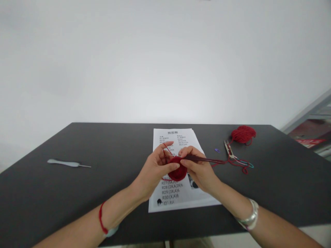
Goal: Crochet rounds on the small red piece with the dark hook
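Observation:
A round piece of red crochet [178, 173] is held up between my two hands, above the printed sheets. My left hand [158, 163] pinches its left edge with the thumb, and red yarn [164, 151] runs over the raised index finger. In my right hand [197, 167] is a crochet hook with a dark handle [192, 157], its thin metal shaft pointing left at the top edge of the piece. The right thumb also rests against the crochet. The hook's tip is too small to make out among the yarn.
Printed pattern sheets [170, 203] lie under my hands on the black table [116, 141]. A grey-handled crochet hook [64, 163] lies far left. To the right are a purple stitch marker [217, 150], scissors [228, 150], a red yarn ball [243, 134] and loose yarn strands [244, 169].

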The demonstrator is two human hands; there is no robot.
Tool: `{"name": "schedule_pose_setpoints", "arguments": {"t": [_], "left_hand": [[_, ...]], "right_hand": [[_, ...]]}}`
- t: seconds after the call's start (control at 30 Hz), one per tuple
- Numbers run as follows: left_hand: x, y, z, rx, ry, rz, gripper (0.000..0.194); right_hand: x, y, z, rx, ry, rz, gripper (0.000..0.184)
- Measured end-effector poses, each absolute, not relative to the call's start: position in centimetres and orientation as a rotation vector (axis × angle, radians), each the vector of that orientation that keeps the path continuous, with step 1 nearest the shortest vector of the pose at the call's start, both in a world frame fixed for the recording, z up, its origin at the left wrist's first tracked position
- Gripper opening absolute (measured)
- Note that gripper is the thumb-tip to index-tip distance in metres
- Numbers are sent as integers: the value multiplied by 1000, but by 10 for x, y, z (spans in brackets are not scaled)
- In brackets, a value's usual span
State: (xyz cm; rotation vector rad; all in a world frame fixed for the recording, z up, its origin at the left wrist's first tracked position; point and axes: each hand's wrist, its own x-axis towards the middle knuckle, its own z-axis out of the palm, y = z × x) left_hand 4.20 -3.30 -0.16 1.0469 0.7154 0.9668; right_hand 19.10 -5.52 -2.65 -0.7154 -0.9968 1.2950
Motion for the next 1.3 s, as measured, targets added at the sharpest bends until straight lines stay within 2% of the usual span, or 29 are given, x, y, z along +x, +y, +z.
{"name": "schedule_pose_setpoints", "arguments": {"t": [0.23,0.5,0.6,1.3], "left_hand": [[38,-28,-1,871,628,935,49],[38,-31,5,918,644,922,75],[37,-30,7,930,656,897,78],[35,-27,6,1063,611,888,63]], "right_hand": [[189,-56,-22,-681,-867,1388,17],[189,-57,-22,-627,-792,1476,18],[189,-57,-22,-612,-783,1501,19],[192,-57,-24,-603,-898,1391,13]]}}
